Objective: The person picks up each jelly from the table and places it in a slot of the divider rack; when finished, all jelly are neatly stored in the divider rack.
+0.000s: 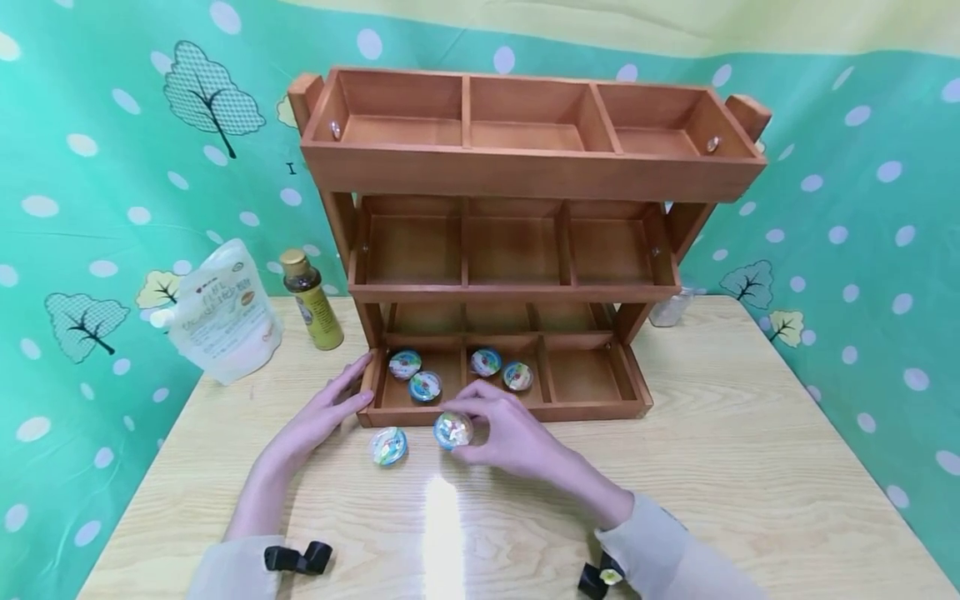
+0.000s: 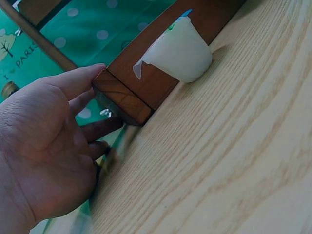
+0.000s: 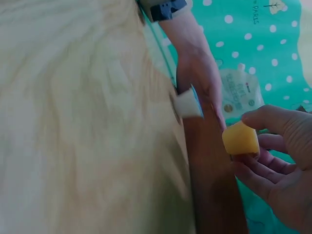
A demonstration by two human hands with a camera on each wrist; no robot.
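Observation:
My right hand [image 1: 510,429] pinches a small jelly cup [image 1: 453,430] between thumb and fingers, in front of the shelf's bottom tier. In the right wrist view this jelly cup [image 3: 241,138] has a yellow body. My left hand [image 1: 322,417] touches the left front corner of the brown wooden shelf [image 1: 510,412], its fingers extended along the side. A whitish jelly cup [image 1: 389,447] with a printed lid stands on the table between the hands. Two jelly cups [image 1: 425,386] sit in the bottom left compartment, and two more jelly cups [image 1: 517,376] in the bottom middle one.
The shelf's upper tiers [image 1: 532,171] overhang the bottom one. A white pouch [image 1: 228,312] and a yellow-labelled bottle [image 1: 313,300] stand on the table [image 1: 750,467] at the left. Behind the shelf's right side is a clear container [image 1: 671,308]. Green polka-dot cloth [image 1: 847,208] surrounds the table.

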